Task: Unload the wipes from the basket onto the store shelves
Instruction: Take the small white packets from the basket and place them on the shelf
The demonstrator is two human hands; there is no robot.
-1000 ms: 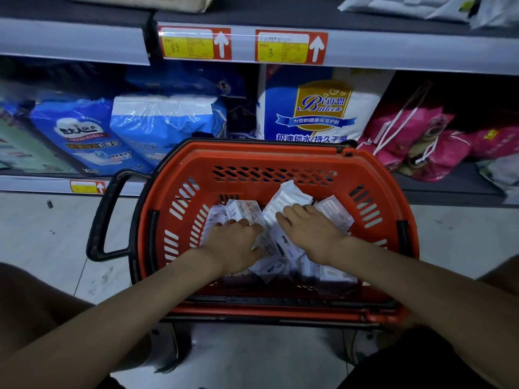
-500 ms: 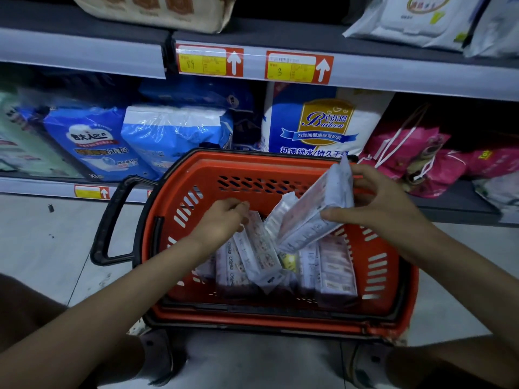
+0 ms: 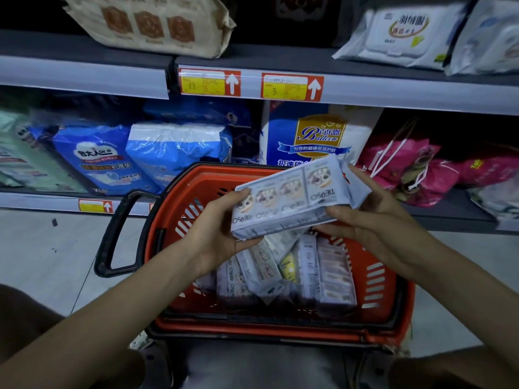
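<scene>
An orange plastic basket [image 3: 179,209] with a black handle sits on the floor in front of the shelves. Several pale wipes packs [image 3: 334,273] lie inside it. Above the basket, both hands hold one long wipes multipack [image 3: 286,200] printed with cartoon faces, tilted up to the right. My left hand [image 3: 216,228] grips its left end. My right hand [image 3: 368,217] grips its right end from below and behind. The upper shelf [image 3: 393,66] runs across the top, with price tags on its front edge.
Large white wipes packs [image 3: 401,32] and a beige bag [image 3: 157,23] lie on the upper shelf. Blue and white diaper bags [image 3: 174,153] and pink bags [image 3: 407,169] fill the lower shelf behind the basket. Grey floor lies to the left.
Both hands were down among the packs in the basket. My right hand lifted one multipack, then my left hand came up and took its other end. The view tilted upward.
</scene>
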